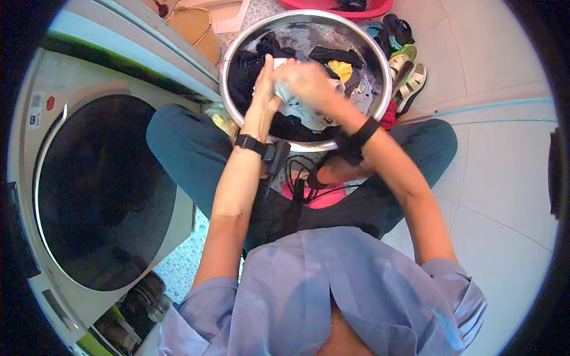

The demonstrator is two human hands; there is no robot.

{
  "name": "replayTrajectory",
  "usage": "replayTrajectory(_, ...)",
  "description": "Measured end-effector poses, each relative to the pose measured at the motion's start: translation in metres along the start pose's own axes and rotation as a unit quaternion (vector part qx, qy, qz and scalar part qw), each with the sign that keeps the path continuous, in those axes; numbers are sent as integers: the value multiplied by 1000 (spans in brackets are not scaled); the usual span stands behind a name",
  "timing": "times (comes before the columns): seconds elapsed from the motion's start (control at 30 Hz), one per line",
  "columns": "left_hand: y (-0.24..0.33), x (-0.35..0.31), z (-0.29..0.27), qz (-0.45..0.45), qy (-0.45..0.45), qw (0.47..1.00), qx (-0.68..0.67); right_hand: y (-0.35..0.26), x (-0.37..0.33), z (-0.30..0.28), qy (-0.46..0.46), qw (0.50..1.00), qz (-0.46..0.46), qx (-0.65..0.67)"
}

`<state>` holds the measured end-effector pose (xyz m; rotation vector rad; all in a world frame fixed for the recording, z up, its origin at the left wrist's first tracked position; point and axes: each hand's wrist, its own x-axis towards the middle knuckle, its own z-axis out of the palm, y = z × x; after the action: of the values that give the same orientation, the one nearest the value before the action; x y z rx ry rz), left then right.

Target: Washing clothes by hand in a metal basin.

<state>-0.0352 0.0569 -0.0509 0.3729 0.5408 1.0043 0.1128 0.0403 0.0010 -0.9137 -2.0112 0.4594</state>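
Over a large steel basin [230,113] of wet laundry, my two hands are close together on a white garment [309,114]. My left hand [267,88] is at the garment's left side, its fingers partly hidden by the cloth. My right hand [304,82], smeared by motion, is closed over the upper part of it. The rest of the garment hangs down among the other clothes. Dark clothes [243,74] and a yellow piece [341,70] lie around it in the basin, with some suds near the far rim.
A red tub [371,12] stands behind the basin, and shoes [411,83] are by the wall at its right. A front-loading washing machine [107,190] is on my left. Black cables [300,178] hang between my knees above a pink stool [326,199].
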Motion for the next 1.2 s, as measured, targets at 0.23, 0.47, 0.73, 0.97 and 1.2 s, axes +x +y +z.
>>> replayTrajectory(0.23,-36,4,51,-12,156,981,-111,6,12,8,36,974,140,-176)
replayTrajectory(0.47,-40,0,-64,118,-106,986,-40,-64,-4,38,-26,993,7,-111)
replayTrajectory(0.73,2,-1,72,12,76,996,50,38,25,-38,-9,976,219,-3)
replayTrajectory(0.97,57,-35,100,140,30,918,371,-10,50,-76,-257,961,94,49)
replayTrajectory(1.2,69,-54,108,221,1,761,610,-61,89,-144,-76,957,183,211)
